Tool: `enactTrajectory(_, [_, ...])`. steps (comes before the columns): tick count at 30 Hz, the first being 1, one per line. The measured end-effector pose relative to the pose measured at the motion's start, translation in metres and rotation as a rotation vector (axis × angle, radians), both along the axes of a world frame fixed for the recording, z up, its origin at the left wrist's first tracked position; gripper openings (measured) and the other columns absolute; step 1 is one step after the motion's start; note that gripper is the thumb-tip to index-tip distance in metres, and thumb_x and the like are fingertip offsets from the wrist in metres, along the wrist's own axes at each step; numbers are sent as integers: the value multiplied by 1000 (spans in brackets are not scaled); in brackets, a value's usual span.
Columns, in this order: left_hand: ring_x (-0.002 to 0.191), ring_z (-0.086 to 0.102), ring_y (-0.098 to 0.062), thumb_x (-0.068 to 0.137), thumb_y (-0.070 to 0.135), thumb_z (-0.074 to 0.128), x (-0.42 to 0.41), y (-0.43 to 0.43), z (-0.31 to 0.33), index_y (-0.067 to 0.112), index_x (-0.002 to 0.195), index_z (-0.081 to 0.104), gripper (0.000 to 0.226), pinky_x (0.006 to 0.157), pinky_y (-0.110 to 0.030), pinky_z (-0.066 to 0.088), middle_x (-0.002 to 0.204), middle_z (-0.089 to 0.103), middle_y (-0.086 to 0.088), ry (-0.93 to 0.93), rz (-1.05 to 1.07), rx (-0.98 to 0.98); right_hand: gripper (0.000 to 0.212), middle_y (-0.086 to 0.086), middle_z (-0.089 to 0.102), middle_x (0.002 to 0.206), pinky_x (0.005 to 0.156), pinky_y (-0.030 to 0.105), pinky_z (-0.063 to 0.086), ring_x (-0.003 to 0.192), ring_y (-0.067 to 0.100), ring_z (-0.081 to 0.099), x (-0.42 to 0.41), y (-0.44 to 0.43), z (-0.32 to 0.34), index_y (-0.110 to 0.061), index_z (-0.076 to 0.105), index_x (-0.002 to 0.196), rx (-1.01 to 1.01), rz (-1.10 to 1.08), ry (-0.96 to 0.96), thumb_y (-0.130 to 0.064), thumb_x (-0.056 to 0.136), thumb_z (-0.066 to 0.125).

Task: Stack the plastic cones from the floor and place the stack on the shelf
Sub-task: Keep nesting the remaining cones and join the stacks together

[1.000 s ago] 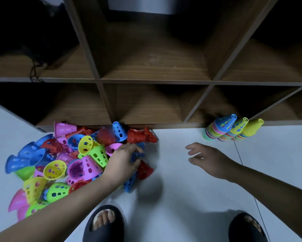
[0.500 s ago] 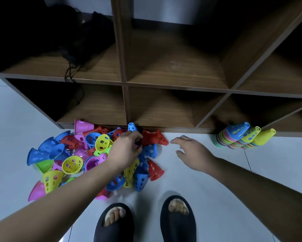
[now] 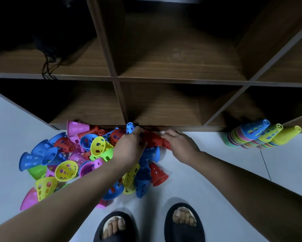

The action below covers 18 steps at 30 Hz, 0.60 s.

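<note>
A loose pile of perforated plastic cones (image 3: 66,161) in blue, red, yellow, pink and green lies on the white floor at the left, against the wooden shelf (image 3: 164,81). My left hand (image 3: 129,147) rests on a red cone (image 3: 153,139) lying on its side by the shelf base, fingers curled over its left end beside a small blue cone (image 3: 130,127). My right hand (image 3: 179,144) grips the same red cone's right end. Three leaning stacks of cones (image 3: 258,136) lie at the right, by the shelf base.
The shelf has open cubbies in two rows; a dark object with cords (image 3: 50,49) sits in the upper left cubby. My two feet in black slippers (image 3: 146,224) stand on the white floor (image 3: 225,180) just below the pile.
My right hand has moved left onto the red cone by the shelf base. My left hand has shifted up to the cone's other end. The camera came closer.
</note>
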<state>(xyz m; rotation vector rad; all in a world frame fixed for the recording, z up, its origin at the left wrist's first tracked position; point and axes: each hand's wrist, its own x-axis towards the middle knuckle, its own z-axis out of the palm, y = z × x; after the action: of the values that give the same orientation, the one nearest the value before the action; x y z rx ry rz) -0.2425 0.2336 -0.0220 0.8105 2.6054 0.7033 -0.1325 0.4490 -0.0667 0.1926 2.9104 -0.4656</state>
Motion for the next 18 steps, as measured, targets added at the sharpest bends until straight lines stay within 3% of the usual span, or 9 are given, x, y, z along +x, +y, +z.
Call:
enactTrajectory(3, [85,74,-22,94,29,74,-1,9,-5,31,125,60,34,69,-43,60,89,76,7,9,32,60,41,-4,58,114,82,39,56,107,24,59,18,5,-6,-26,66,121,36,-55,46,-5,86,69])
enactTrajectory(9, [81,72,-20,93,27,75,5,21,-8,30,110,64,20,68,-36,58,85,70,12,0,30,105,7,-5,61,97,71,38,55,92,21,61,61,10,-13,-24,71,102,-70,-237,122,-22,99,65])
enactTrajectory(15, [89,69,0,93,14,75,6,15,0,27,98,67,16,83,-26,58,93,73,15,-219,167,253,9,-12,75,84,75,22,53,79,7,69,96,2,-21,-24,76,91,-524,-746,141,-16,95,73])
enactTrajectory(18, [83,70,-2,95,12,74,22,18,-3,26,93,67,16,74,-18,53,88,75,9,-346,225,314,9,-1,78,83,75,36,59,79,20,74,106,-10,-22,-19,77,93,-880,-1049,156,-12,97,73])
